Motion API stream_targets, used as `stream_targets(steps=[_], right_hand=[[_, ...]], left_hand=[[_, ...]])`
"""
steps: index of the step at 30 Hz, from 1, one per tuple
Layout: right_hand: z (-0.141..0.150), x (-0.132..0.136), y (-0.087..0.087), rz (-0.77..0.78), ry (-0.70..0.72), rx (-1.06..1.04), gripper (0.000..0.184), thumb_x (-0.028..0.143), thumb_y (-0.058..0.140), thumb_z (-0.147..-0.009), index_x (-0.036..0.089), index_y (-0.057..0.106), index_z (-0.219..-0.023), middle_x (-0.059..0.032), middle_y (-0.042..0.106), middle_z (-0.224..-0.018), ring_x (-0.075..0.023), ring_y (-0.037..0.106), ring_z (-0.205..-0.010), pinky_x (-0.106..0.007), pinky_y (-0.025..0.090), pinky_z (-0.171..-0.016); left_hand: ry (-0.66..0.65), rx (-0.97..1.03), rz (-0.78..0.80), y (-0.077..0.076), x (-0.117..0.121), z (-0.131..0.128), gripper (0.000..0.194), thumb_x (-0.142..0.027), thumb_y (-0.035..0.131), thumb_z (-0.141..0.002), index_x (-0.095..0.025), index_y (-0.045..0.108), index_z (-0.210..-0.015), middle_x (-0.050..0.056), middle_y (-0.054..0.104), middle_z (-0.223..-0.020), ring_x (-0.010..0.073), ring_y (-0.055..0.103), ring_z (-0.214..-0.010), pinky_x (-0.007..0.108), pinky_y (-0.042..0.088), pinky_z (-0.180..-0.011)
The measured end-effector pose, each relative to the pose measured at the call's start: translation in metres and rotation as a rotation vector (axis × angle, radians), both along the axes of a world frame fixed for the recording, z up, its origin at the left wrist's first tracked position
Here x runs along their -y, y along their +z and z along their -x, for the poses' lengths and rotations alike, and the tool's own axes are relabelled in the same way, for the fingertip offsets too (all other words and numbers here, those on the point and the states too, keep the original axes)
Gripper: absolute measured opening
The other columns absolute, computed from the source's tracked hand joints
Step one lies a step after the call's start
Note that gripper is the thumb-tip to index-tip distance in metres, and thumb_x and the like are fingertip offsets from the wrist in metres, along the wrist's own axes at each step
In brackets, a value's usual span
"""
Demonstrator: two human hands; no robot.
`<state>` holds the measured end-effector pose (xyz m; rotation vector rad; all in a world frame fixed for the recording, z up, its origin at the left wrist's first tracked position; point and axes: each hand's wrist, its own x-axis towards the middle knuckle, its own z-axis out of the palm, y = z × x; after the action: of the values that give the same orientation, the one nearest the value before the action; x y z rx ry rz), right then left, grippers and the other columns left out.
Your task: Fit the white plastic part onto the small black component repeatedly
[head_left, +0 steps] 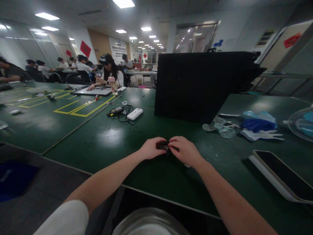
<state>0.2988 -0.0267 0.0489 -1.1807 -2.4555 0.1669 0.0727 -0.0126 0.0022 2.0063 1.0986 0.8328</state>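
A small dark part with a round, ringed face (pixel 165 148) is held just above the green table (pixel 146 176), in front of my body. My left hand (pixel 152 148) grips it from the left, thumb below and fingers above. From the right, my right hand (pixel 184 150) pinches at its edge with thumb and fingertips. The part is too small and dark for me to tell its exact kind. A bit of something white (pixel 187 165) shows beneath my right hand.
Ahead stands a large black panel (pixel 188 86). A white power bank (pixel 135 114) and black cables (pixel 119 112) lie to the left. On the right are clear plastic cups (pixel 227 132), gloves (pixel 260 125), a phone-like slab (pixel 283 174) and a fan (pixel 303 120). A co-worker (pixel 111 71) sits across.
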Motion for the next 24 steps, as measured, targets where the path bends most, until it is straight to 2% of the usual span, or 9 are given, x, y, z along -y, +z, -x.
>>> stream_targets(steps=[2, 5, 7, 9, 12, 14, 17, 21, 24], right_hand=[[-0.014, -0.001, 0.012, 0.08, -0.081, -0.004, 0.023, 0.027, 0.059, -0.088, 0.024, 0.074, -0.105, -0.0066, 0.069, -0.114, -0.0227, 0.063, -0.099, -0.037, 0.051, -0.085], [-0.038, 0.0, 0.026, 0.388, -0.06, 0.056, 0.034, 0.033, 0.073, -0.074, 0.027, 0.076, -0.107, -0.0046, 0.071, -0.112, -0.0229, 0.065, -0.093, -0.033, 0.052, -0.077], [-0.049, 0.0, 0.028, 0.52, -0.091, 0.124, 0.041, 0.035, 0.08, -0.064, 0.027, 0.077, -0.104, -0.0051, 0.072, -0.107, -0.0247, 0.067, -0.09, -0.031, 0.051, -0.071], [-0.054, -0.001, 0.024, 0.575, -0.139, 0.211, 0.036, 0.033, 0.081, -0.06, 0.026, 0.078, -0.096, -0.0053, 0.073, -0.099, -0.0249, 0.068, -0.084, -0.031, 0.05, -0.065], [-0.051, -0.005, 0.011, 0.578, -0.165, 0.278, 0.022, 0.029, 0.078, -0.064, 0.026, 0.078, -0.085, -0.0044, 0.073, -0.089, -0.0225, 0.067, -0.075, -0.029, 0.045, -0.058], [-0.045, -0.01, 0.003, 0.501, -0.164, 0.238, 0.018, 0.031, 0.076, -0.068, 0.026, 0.078, -0.086, -0.0045, 0.073, -0.089, -0.0216, 0.067, -0.075, -0.028, 0.044, -0.058], [-0.035, -0.015, -0.003, 0.348, -0.167, 0.118, 0.02, 0.037, 0.073, -0.077, 0.027, 0.075, -0.094, -0.0044, 0.072, -0.096, -0.021, 0.067, -0.082, -0.029, 0.045, -0.063], [-0.019, -0.014, -0.004, 0.329, -0.234, 0.004, 0.031, 0.048, 0.065, -0.086, 0.026, 0.068, -0.108, -0.0021, 0.072, -0.086, -0.018, 0.065, -0.071, -0.028, 0.043, -0.058], [-0.009, -0.01, -0.004, 0.269, -0.269, -0.011, 0.038, 0.053, 0.067, -0.084, 0.026, 0.067, -0.111, -0.0015, 0.071, -0.083, -0.0179, 0.064, -0.068, -0.028, 0.041, -0.056]], left_hand=[[0.038, -0.022, -0.014, 0.001, -0.001, 0.002, 0.053, -0.029, 0.078, -0.076, -0.023, 0.064, -0.126, 0.005, 0.073, -0.112, 0.0194, 0.07, -0.097, 0.034, 0.055, -0.09], [0.113, -0.077, -0.03, 0.003, -0.003, 0.005, 0.052, -0.031, 0.077, -0.077, -0.025, 0.064, -0.127, 0.004, 0.073, -0.113, 0.0209, 0.07, -0.099, 0.036, 0.055, -0.091], [0.15, -0.105, -0.035, 0.004, -0.005, 0.007, 0.052, -0.033, 0.077, -0.078, -0.026, 0.063, -0.127, 0.004, 0.073, -0.114, 0.0222, 0.069, -0.101, 0.037, 0.055, -0.091], [0.171, -0.117, -0.043, 0.004, -0.006, 0.008, 0.052, -0.034, 0.076, -0.078, -0.026, 0.063, -0.127, 0.004, 0.073, -0.115, 0.0232, 0.069, -0.102, 0.037, 0.055, -0.091], [0.176, -0.118, -0.064, 0.003, -0.006, 0.008, 0.052, -0.035, 0.076, -0.078, -0.027, 0.063, -0.128, 0.005, 0.072, -0.118, 0.0238, 0.068, -0.105, 0.037, 0.055, -0.092], [0.169, -0.12, -0.071, 0.001, -0.006, 0.007, 0.052, -0.034, 0.076, -0.078, -0.027, 0.063, -0.128, 0.004, 0.072, -0.119, 0.0236, 0.068, -0.105, 0.037, 0.055, -0.092], [0.154, -0.13, -0.081, 0.001, -0.005, 0.006, 0.051, -0.033, 0.076, -0.078, -0.027, 0.063, -0.127, 0.004, 0.071, -0.119, 0.023, 0.068, -0.105, 0.036, 0.054, -0.093], [0.136, -0.143, -0.103, 0.002, -0.004, 0.003, 0.05, -0.035, 0.075, -0.078, -0.026, 0.063, -0.126, 0.004, 0.072, -0.116, 0.0227, 0.068, -0.102, 0.036, 0.054, -0.092], [0.121, -0.16, -0.109, 0.003, -0.002, 0.002, 0.051, -0.035, 0.076, -0.077, -0.026, 0.064, -0.125, 0.003, 0.072, -0.115, 0.022, 0.068, -0.101, 0.035, 0.054, -0.092]])
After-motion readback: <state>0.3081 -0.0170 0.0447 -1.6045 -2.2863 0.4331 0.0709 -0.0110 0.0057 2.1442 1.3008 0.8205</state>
